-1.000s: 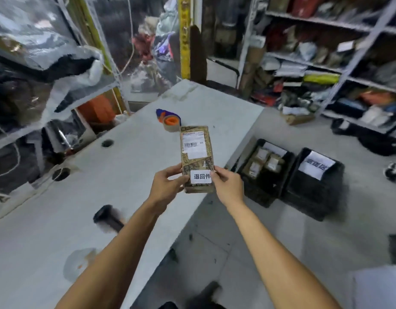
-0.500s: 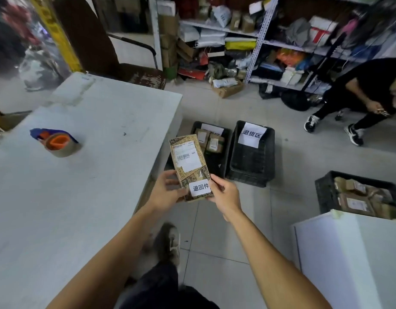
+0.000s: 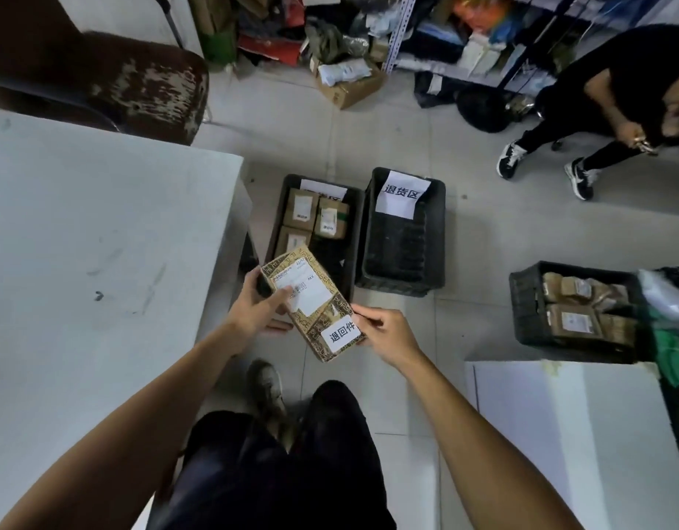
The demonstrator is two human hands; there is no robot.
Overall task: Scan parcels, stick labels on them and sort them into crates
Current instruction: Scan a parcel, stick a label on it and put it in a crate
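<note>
My left fingers (image 3: 282,300) were closed over the far end of a small brown cardboard parcel printed with gold lettering (image 3: 322,319), thumb across the white shipping label (image 3: 301,286), while my right fingers (image 3: 364,319) pinched its near corner just beside the small white sticker with three black characters (image 3: 344,333). My left hand (image 3: 259,307) and right hand (image 3: 387,332) thus gripped the box between them, tilted, in the air above the tiled floor (image 3: 483,231) and just short of the black plastic crates.

I judged the parcel light, since finger pressure alone carried it, and stiff enough to keep its edges. The printed card looked smooth, perhaps a little slippery, so a hold across the short ends or the long edges seemed safer than fingers on the labels. How fragile its contents were, I could not tell.

Beyond it stood the left black crate holding three small brown boxes (image 3: 315,223), and touching that, an empty-looking black crate with a white paper sign (image 3: 404,231). A third black crate full of brown parcels (image 3: 575,307) sat well apart to my right. The grey worktop (image 3: 100,242) lay to my left, and another person in black (image 3: 617,101) crouched by the cluttered shelves.
</note>
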